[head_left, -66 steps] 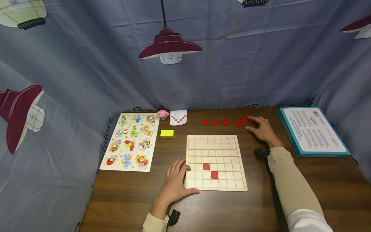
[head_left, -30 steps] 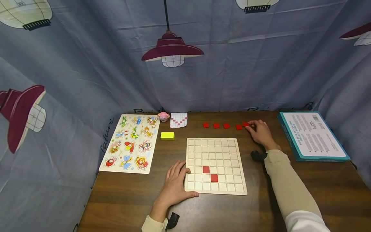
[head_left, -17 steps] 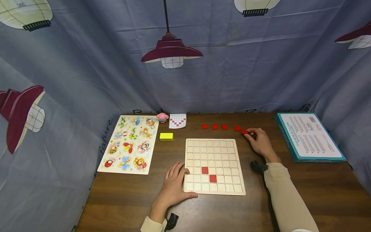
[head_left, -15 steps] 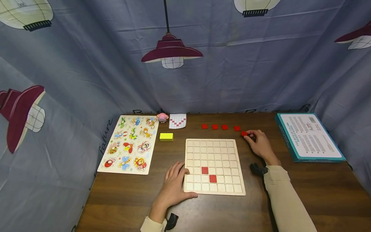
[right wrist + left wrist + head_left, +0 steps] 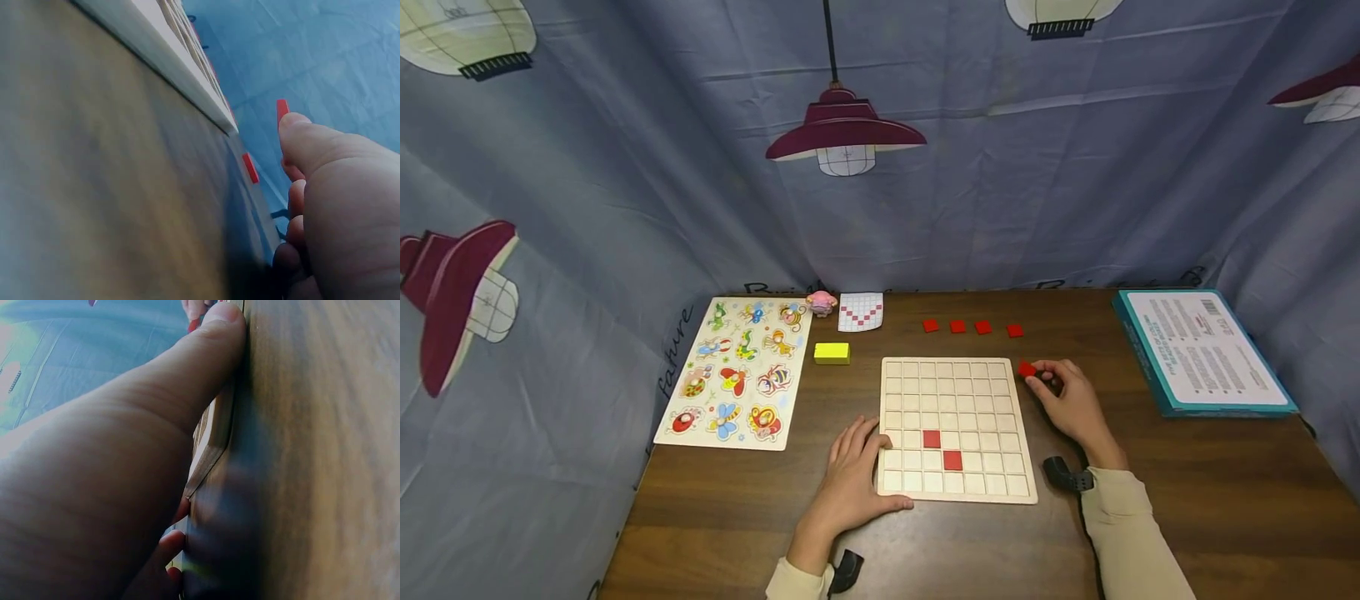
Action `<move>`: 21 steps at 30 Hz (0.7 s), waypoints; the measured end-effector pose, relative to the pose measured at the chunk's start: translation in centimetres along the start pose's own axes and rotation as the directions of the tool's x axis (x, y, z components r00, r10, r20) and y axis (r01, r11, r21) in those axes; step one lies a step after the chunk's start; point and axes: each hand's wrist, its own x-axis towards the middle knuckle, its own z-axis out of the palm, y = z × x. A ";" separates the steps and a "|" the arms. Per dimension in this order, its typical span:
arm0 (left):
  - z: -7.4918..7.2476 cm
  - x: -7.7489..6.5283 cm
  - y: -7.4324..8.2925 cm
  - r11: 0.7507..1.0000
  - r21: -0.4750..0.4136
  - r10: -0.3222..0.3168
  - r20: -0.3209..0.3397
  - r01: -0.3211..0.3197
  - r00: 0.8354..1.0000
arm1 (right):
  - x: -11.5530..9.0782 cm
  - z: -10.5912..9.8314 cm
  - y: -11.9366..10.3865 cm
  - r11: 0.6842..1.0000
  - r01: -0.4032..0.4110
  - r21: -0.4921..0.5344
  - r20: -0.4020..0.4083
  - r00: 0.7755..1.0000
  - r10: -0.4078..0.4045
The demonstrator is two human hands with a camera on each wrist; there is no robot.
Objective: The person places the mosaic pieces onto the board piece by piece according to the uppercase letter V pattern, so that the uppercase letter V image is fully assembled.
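Note:
My right hand (image 5: 1072, 406) pinches a small red square tile (image 5: 1026, 369) between thumb and fingertips, close to the upper right corner of a pale wooden grid board (image 5: 906, 387). In the right wrist view the tile (image 5: 282, 111) stands out past the thumb tip, off the table. My left hand (image 5: 847, 479) lies spread at the board's lower left corner, thumb along the front edge and index fingertip at the left edge. Two red tiles sit in the board's cells, one (image 5: 932, 439) diagonally above the other (image 5: 952, 460).
Several red tiles (image 5: 982, 327) lie in a row behind the board. A patterned grid card (image 5: 861, 312), a pink figurine (image 5: 822, 303) and a yellow block (image 5: 832, 354) stand left of them. An insect picture board (image 5: 752, 417) lies far left, a teal box (image 5: 1210, 358) at right.
My right hand has taken the rightmost red tile from the row and brought it toward me, to the board's upper right corner. My left hand has stayed on the board's corner.

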 end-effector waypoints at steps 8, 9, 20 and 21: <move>0.0 0.0 0.0 1.000 -0.006 -0.003 -0.001 0.003 1.000 | -1.9 0.4 -3.6 0.998 0.067 0.004 0.031 0.997 -0.067; 0.0 0.0 0.0 1.000 -0.007 -0.003 -0.003 0.003 1.000 | -2.0 0.5 -4.2 0.996 0.088 0.002 0.028 0.996 -0.088; -0.1 0.0 0.1 1.000 0.004 0.000 -0.008 0.000 1.000 | -2.8 3.6 -10.6 0.957 0.287 0.030 0.075 0.955 -0.288; 0.0 0.0 0.1 1.000 0.004 0.002 -0.010 -0.002 1.000 | -2.8 4.0 -11.0 0.957 0.290 0.029 0.097 0.952 -0.291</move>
